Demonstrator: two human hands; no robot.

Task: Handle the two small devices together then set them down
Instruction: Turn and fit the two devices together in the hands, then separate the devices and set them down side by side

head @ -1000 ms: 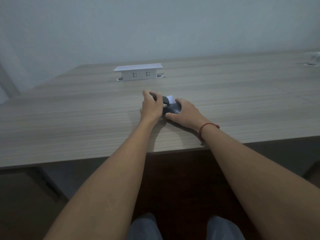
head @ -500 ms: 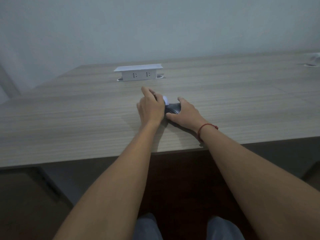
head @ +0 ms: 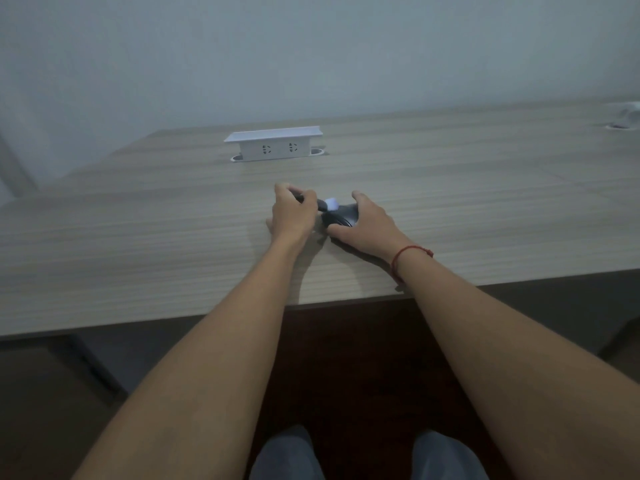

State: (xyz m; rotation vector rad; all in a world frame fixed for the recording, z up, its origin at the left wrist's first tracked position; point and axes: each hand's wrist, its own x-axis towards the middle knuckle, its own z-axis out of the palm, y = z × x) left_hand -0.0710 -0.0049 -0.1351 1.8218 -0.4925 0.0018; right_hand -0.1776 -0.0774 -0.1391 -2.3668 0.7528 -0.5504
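Note:
A slim dark device with a pale tip (head: 327, 203) lies in the fingers of my left hand (head: 291, 216), which is closed around its left end. A rounded black device (head: 341, 217) rests on the wooden table (head: 138, 237) under my right hand (head: 367, 226), whose fingers and thumb grip its sides. The pale tip touches or nearly touches the top of the black device. Most of both devices is hidden by my hands. A red string circles my right wrist.
A white pop-up power socket box (head: 273, 143) stands on the table behind my hands. A small pale object (head: 627, 119) sits at the far right edge. The table's front edge runs under my forearms, with my knees below.
My left hand has shifted slightly left and rotated, exposing more of the slim device and its pale tip. My right hand has stayed on the black device.

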